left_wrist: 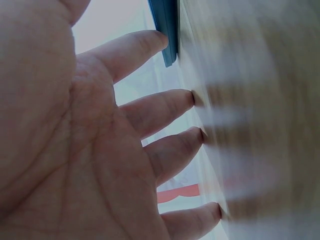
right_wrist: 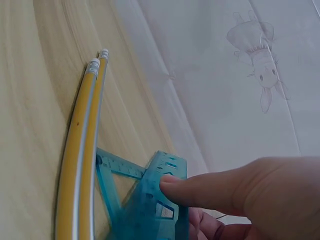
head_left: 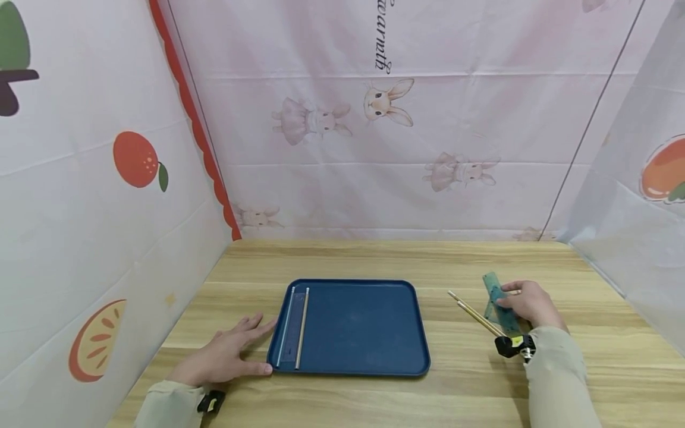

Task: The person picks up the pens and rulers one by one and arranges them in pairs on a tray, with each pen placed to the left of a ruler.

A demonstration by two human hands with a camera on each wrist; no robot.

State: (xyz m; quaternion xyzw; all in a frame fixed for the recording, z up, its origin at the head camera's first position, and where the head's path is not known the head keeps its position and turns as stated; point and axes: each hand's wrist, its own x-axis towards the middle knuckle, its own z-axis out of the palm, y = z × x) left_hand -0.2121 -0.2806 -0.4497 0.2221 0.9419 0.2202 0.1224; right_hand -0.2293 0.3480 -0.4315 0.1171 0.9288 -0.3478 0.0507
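My left hand (head_left: 227,353), fingers spread, rests on the table at the left side of the blue tray (head_left: 364,373). Its thumb touches the near left corner, and its index fingertip lies right at the rim in the left wrist view. With thumb and fingers, my right hand (head_left: 532,303) pinches a translucent teal ruler (right_wrist: 167,162) that has cut-out shapes. Below the ruler shows a teal set square (right_wrist: 107,182), partly hidden. Two yellow pencils (right_wrist: 75,145) lie close together beside it on the table, their eraser ends pointing away.
Along the tray's left side lie a thin bluish pencil (head_left: 286,327), a dark ruler (head_left: 292,339) and a yellowish pencil (head_left: 302,330), side by side. Printed cloth (head_left: 342,196) hangs behind the wooden table (head_left: 455,392) and along both sides.
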